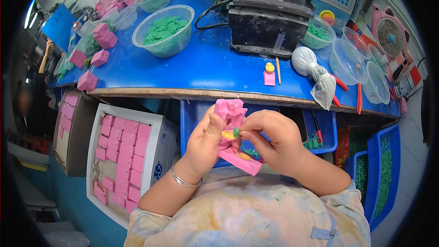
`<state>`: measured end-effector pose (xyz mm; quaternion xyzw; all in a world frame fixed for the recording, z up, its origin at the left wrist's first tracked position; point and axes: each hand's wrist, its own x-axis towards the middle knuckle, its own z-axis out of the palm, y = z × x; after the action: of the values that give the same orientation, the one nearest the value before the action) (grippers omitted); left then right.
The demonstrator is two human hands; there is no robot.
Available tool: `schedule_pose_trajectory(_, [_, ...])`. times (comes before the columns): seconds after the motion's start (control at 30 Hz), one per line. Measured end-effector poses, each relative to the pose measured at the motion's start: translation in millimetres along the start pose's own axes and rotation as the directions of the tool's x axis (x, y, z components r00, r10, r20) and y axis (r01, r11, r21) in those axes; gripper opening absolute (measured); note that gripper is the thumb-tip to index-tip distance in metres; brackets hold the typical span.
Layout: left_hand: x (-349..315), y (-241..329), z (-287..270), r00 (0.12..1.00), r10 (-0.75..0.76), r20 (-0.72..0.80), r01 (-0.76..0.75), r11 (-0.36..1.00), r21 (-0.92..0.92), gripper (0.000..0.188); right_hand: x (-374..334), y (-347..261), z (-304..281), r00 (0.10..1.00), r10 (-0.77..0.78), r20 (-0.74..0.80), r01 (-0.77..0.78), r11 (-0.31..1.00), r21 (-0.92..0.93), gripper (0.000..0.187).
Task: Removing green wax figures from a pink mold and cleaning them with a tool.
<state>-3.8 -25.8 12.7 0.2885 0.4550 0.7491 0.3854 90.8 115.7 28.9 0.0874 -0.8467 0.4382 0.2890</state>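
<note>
Two bare hands are working above a blue plastic tray [185,123]: the left hand [203,139] is gripping an opened, soft-looking pink block [231,110], while the right hand [272,135] is pinching a small green piece [236,132] between thumb and forefinger, beside a yellow patch [227,134] in the block's opening. The block is sitting between the hands, just short of the worktable's edge, its lower pink flap [242,161] angling toward the wearer's body. Whether the green piece is going in or coming out, the picture is not telling; either way, the work is likely calling for a steady left grip, gently spread walls and light fingertip pressure, since squeezing could be distorting the soft sides.

Beyond, the table's wooden edge [137,92] is limiting forward reach, and a knotted pale cloth bundle [315,75] is drooping over it. On the blue tabletop [210,66], a thin wooden stick [278,71] is lying before a dark metal machine [267,32]; a round translucent bowl [163,51] is holding green pieces. At left, a white box [132,113] is storing rows of pink blocks [125,155].
</note>
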Motion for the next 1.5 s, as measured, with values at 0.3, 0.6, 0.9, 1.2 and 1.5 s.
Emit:
schedule_pose_trajectory(0.3, [-1.4, -1.9, -0.9, 0.991, 0.134, 0.018, -0.135, 0.960, 0.245, 0.057, 2.7, 2.8, -12.7, 0.981, -0.131, 0.146, 0.173, 0.928, -0.331, 0.019])
schedule_pose_trajectory(0.6, [17.4, 6.9, -4.0, 0.915, 0.395, -0.077, -0.301, 0.800, 0.520, 0.062, 9.0, -10.7, -25.5, 0.982, -0.156, -0.106, 0.112, 0.936, -0.335, 0.010])
schedule_pose_trajectory(0.9, [78.4, -5.3, -49.9, 0.766, 0.632, 0.121, -0.233, 0.097, 0.968, 0.041, 7.1, -9.5, -27.6, 0.876, 0.482, 0.025, -0.469, 0.837, 0.282, 0.020])
schedule_pose_trajectory(1.2, [20.5, 2.3, 20.1, 0.971, 0.239, 0.006, -0.239, 0.971, -0.034, 0.017, 5.8, -16.2, -24.2, 0.784, 0.536, 0.312, -0.600, 0.527, 0.602, 0.022])
schedule_pose_trajectory(1.5, [16.4, -5.5, 20.9, 0.963, 0.230, -0.142, -0.227, 0.973, 0.034, 0.008, 3.7, -9.2, -12.3, 0.919, 0.356, 0.167, -0.390, 0.879, 0.275, 0.018])
